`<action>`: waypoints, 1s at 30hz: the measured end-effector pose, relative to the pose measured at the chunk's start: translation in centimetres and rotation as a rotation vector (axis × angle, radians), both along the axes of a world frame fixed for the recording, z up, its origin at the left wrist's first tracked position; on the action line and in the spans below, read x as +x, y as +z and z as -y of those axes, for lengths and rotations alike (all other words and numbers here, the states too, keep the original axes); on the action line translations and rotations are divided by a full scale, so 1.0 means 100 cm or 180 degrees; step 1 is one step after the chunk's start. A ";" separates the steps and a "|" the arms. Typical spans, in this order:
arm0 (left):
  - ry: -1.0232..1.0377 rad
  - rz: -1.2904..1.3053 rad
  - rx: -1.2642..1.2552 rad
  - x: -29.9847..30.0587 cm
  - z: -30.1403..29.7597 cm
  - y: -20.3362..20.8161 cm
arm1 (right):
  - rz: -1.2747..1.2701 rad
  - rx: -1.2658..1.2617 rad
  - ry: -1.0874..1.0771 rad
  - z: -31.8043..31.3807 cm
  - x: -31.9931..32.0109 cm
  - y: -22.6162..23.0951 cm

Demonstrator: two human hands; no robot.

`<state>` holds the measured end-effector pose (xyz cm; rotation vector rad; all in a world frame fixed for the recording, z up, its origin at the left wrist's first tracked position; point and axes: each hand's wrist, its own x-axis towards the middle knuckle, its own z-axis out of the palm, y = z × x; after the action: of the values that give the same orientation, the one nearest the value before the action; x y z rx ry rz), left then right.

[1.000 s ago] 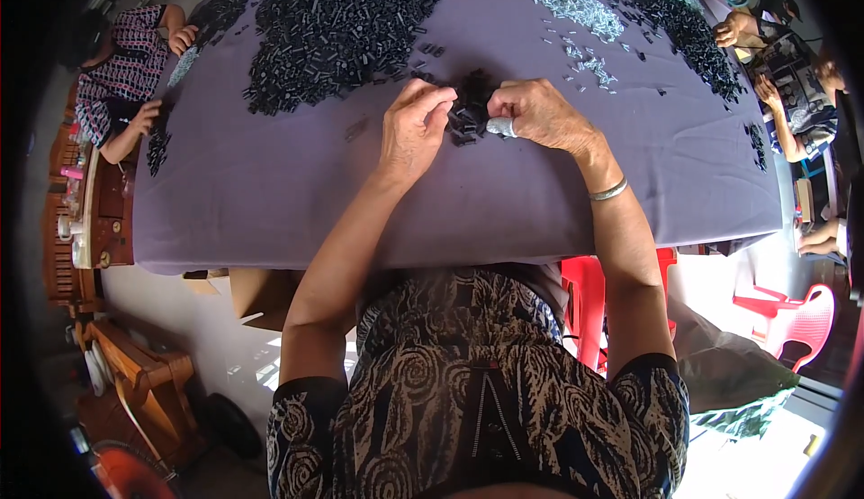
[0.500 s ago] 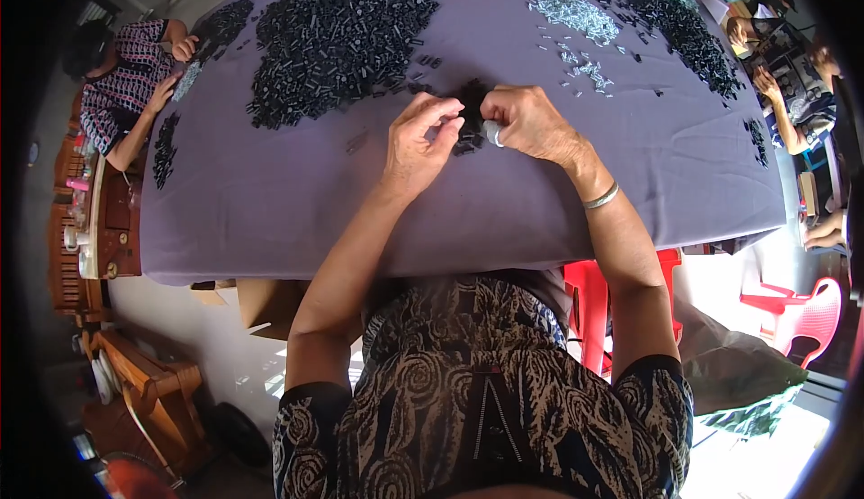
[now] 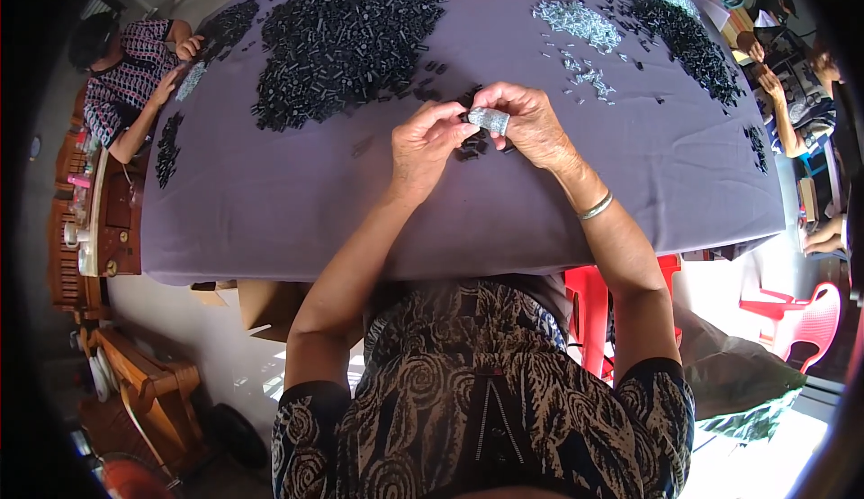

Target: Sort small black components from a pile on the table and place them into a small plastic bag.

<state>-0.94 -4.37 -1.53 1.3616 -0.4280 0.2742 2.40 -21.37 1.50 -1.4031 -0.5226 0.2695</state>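
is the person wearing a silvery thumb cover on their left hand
No, the silvery thumb cover is on the right hand, while the left hand shows none.

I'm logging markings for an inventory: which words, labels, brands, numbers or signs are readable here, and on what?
None can be read.
Pile of small black pieces: no legible marking; pieces too small to check individually.
Grey-purple tablecloth: no lettering visible.
Silver-grey thumb cover on the right hand: no readable text.

The right grip (image 3: pixel 529 126) partly hides a black pile (image 3: pixel 470 151); anything pinched is indistinct.
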 end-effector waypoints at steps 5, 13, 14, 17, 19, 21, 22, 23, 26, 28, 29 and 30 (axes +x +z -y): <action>0.0142 0.0103 0.0061 0.002 0.000 0.003 | 0.0093 0.0066 -0.0706 0.013 0.004 0.017; 0.0227 -0.0198 0.0431 0.001 -0.008 0.006 | 0.0402 -0.2526 -0.0609 0.080 0.019 0.047; 0.0165 -0.0181 0.0443 0.001 -0.008 0.006 | 0.0462 -0.2713 -0.0464 0.087 0.019 0.042; 0.0126 -0.0141 0.0507 0.002 -0.006 0.006 | 0.0644 -0.3195 -0.0144 0.095 0.019 0.032; 0.0154 -0.0115 0.0569 0.002 -0.006 0.004 | 0.0627 -0.3182 0.0166 0.096 0.015 0.027; 0.0288 -0.0289 0.0451 0.004 -0.007 0.000 | 0.0641 -0.3047 0.0307 0.093 0.014 0.028; 0.0283 -0.0292 0.0455 0.004 -0.007 0.000 | 0.0610 -0.2886 0.0383 0.089 0.012 0.030; 0.0271 -0.0300 0.0454 0.004 -0.006 0.001 | 0.0582 -0.2724 0.0459 0.086 0.010 0.030; 0.0262 -0.0182 0.0608 0.003 -0.007 0.002 | 0.1057 -0.3026 0.0577 0.085 0.013 0.018; 0.0272 -0.0055 0.0768 0.002 -0.008 0.004 | 0.1062 -0.3185 0.0611 0.081 0.013 0.017; 0.0186 -0.0094 0.0690 0.001 -0.006 0.005 | 0.0957 -0.3113 0.0494 0.078 0.013 0.016; 0.0102 -0.0131 0.0612 -0.001 -0.004 0.007 | 0.0852 -0.3040 0.0380 0.076 0.013 0.015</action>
<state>-1.02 -3.98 -0.86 1.5607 -0.4062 0.2355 3.66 -28.93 2.97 -2.3589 -0.7439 0.4641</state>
